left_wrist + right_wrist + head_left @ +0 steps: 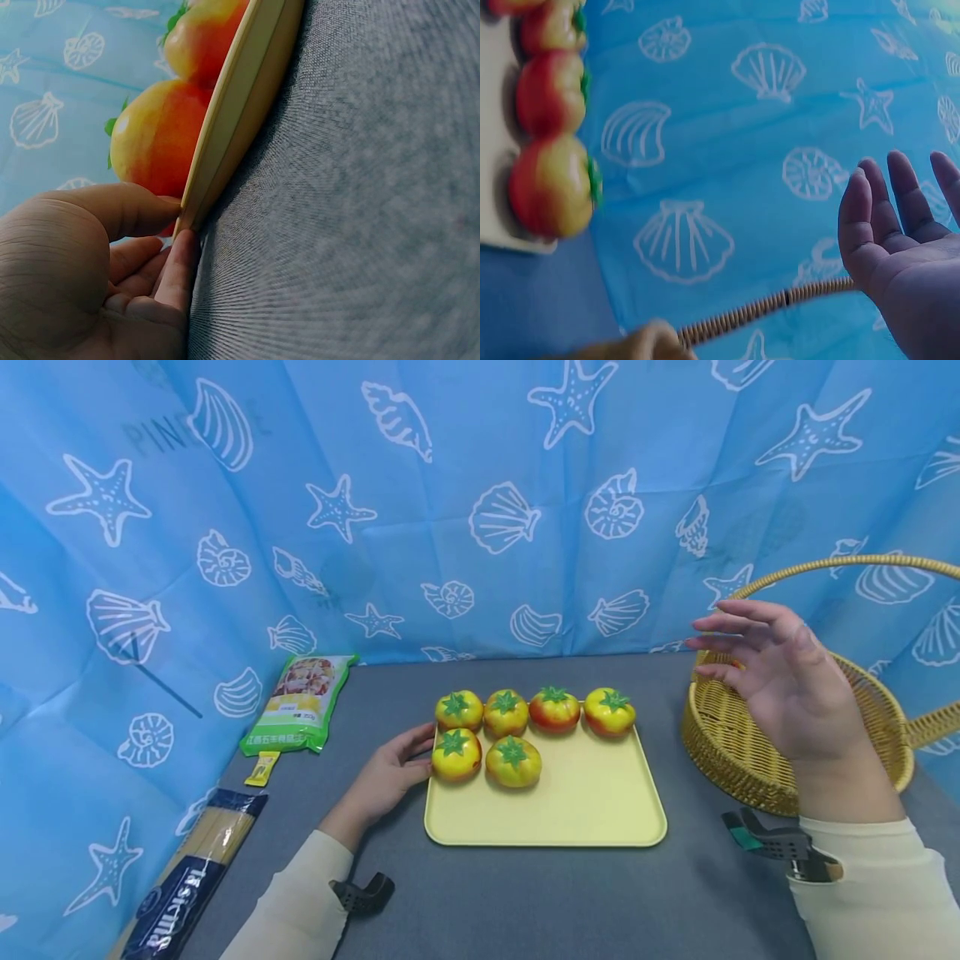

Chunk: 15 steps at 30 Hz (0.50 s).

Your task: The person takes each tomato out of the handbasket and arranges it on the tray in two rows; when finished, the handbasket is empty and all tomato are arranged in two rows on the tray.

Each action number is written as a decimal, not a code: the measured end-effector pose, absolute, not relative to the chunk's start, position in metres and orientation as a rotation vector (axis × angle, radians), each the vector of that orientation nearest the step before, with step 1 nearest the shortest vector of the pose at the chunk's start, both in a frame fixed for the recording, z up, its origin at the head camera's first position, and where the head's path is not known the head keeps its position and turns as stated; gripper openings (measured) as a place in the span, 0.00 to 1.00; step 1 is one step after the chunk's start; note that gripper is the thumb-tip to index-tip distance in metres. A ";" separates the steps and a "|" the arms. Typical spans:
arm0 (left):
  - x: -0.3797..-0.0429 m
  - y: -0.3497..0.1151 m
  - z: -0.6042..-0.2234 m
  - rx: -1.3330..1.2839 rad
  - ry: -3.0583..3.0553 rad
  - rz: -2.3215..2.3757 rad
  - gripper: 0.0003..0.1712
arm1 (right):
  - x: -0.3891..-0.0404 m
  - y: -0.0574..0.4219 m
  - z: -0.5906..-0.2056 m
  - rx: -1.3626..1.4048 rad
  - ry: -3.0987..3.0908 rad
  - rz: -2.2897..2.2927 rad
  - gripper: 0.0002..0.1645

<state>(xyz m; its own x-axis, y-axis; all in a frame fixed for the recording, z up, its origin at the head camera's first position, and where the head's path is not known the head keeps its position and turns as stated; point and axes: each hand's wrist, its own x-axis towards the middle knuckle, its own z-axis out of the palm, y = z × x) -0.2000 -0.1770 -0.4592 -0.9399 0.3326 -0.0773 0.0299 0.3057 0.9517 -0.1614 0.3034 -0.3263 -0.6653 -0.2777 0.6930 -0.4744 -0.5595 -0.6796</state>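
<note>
A pale yellow tray [585,810] lies on the grey table. Several yellow-red fruits with green star-shaped caps, persimmons or tomatoes by their look, stand on it in a back row and a shorter front row, one of them a front-row fruit [513,762]. My left hand [386,777] pinches the tray's left rim, thumb on top and a finger below in the left wrist view. My right hand [798,693] is raised over the wicker basket [738,777], fingers spread loosely, holding nothing. Behind its fingers, a small red-orange patch shows in the basket, mostly hidden.
At the left lie a green food packet [296,706], a small yellow sachet [262,768] and a long pasta pack [195,877]. The basket's tall handle [847,561] arches up at the right. A blue seashell-print curtain [480,577] hangs behind the table.
</note>
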 end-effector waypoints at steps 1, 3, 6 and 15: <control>-0.200 -0.177 -0.459 0.330 2.314 1.680 0.42 | -0.161 0.308 -0.327 1.202 -1.410 2.379 0.30; -0.200 -0.177 -0.459 0.329 2.312 1.682 0.42 | -0.160 0.318 -0.328 1.138 -1.445 2.370 0.30; -0.200 -0.177 -0.459 0.325 2.307 1.685 0.42 | -0.160 0.332 -0.331 1.063 -1.501 2.339 0.30; -0.201 -0.178 -0.462 0.325 2.311 1.686 0.42 | -0.160 0.363 -0.337 0.760 -1.697 2.226 0.30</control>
